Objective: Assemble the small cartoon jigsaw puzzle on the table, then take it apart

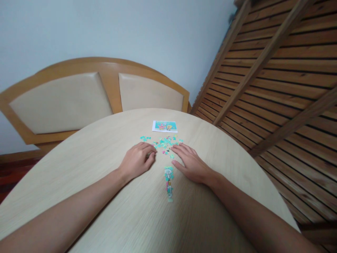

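Several loose turquoise jigsaw pieces [164,142] lie scattered on a pale wooden table [105,147]. My left hand [138,160] rests palm down at the near left edge of the scatter, its fingers curled with the tips touching pieces; whether it grips one is hidden. My right hand [191,161] lies flat with fingers stretched toward the pieces from the right. Between the hands, a narrow assembled strip of puzzle [169,182] runs toward me. A small printed reference picture [164,126] lies beyond the pieces.
A wooden headboard with two beige padded panels [79,100] leans against the pale wall behind the table. A slatted wooden frame [276,88] stands tilted at the right. The table's curved edge drops off at right.
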Demonstrator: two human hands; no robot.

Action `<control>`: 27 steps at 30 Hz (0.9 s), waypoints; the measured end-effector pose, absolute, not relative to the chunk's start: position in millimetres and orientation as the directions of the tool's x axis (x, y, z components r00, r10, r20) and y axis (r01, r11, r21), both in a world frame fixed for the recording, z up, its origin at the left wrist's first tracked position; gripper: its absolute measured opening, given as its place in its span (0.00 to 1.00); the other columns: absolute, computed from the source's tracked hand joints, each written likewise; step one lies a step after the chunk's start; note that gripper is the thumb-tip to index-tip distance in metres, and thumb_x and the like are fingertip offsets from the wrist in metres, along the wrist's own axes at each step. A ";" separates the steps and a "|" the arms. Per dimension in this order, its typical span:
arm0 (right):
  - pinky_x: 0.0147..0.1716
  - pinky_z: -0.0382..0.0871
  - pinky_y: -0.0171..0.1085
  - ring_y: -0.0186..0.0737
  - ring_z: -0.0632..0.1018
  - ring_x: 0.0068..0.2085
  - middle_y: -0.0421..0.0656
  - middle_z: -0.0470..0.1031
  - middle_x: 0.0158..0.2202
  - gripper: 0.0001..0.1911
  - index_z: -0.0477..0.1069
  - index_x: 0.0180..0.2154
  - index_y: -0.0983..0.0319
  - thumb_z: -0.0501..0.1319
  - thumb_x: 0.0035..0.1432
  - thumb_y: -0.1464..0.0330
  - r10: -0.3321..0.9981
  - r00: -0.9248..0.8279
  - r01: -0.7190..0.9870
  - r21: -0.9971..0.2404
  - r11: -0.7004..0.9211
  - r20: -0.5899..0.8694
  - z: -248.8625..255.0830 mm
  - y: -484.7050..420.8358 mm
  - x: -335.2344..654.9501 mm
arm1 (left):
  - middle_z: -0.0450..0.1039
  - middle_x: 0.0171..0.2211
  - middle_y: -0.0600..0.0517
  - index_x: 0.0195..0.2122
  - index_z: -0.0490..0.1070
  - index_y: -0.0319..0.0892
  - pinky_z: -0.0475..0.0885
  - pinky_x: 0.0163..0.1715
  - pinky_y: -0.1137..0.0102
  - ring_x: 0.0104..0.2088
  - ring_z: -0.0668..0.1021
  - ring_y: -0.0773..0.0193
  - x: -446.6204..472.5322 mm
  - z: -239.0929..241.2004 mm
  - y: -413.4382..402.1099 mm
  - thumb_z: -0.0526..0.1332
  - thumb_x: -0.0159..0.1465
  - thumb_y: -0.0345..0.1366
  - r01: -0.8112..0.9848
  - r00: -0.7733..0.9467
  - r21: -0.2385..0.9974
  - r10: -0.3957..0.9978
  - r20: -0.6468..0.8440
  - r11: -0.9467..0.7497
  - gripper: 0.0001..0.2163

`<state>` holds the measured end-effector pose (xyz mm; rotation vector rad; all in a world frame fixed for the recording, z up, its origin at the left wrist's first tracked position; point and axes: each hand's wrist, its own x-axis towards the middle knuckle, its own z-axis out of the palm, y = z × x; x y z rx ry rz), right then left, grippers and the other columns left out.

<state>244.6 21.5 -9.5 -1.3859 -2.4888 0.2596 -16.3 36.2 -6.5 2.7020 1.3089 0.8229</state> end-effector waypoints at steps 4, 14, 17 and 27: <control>0.69 0.48 0.58 0.54 0.52 0.72 0.46 0.55 0.71 0.33 0.56 0.69 0.62 0.51 0.70 0.53 0.849 -0.517 0.799 -0.292 0.525 0.112 -7.0 25.0 237.1 | 0.77 0.52 0.46 0.50 0.75 0.41 0.72 0.56 0.57 0.53 0.76 0.55 -15.9 -12.9 42.5 0.55 0.69 0.34 0.685 0.552 0.244 0.707 0.442 -0.687 0.13; 0.68 0.45 0.59 0.55 0.53 0.72 0.45 0.60 0.69 0.31 0.63 0.66 0.59 0.55 0.68 0.52 0.762 -0.633 0.707 -0.300 0.640 0.135 -3.9 30.7 219.3 | 0.66 0.64 0.43 0.63 0.66 0.37 0.62 0.66 0.53 0.65 0.67 0.52 -18.1 -21.5 46.5 0.54 0.70 0.35 0.673 0.635 0.198 0.694 0.339 -0.712 0.21; 0.68 0.47 0.57 0.53 0.56 0.71 0.45 0.63 0.68 0.27 0.66 0.64 0.58 0.56 0.68 0.55 0.730 -0.664 0.665 -0.321 0.675 0.160 -4.2 30.1 222.3 | 0.65 0.65 0.44 0.64 0.65 0.39 0.62 0.66 0.52 0.66 0.66 0.51 -18.5 -21.1 46.2 0.53 0.70 0.35 0.652 0.661 0.190 0.673 0.332 -0.734 0.21; 0.67 0.50 0.53 0.50 0.60 0.69 0.48 0.65 0.67 0.26 0.65 0.63 0.61 0.52 0.71 0.56 0.826 -0.519 0.763 -0.316 0.563 0.220 -4.2 36.6 222.3 | 0.75 0.52 0.45 0.50 0.74 0.42 0.70 0.57 0.56 0.54 0.75 0.55 -17.0 -13.5 44.2 0.54 0.70 0.32 0.567 0.679 0.243 0.614 0.403 -0.787 0.12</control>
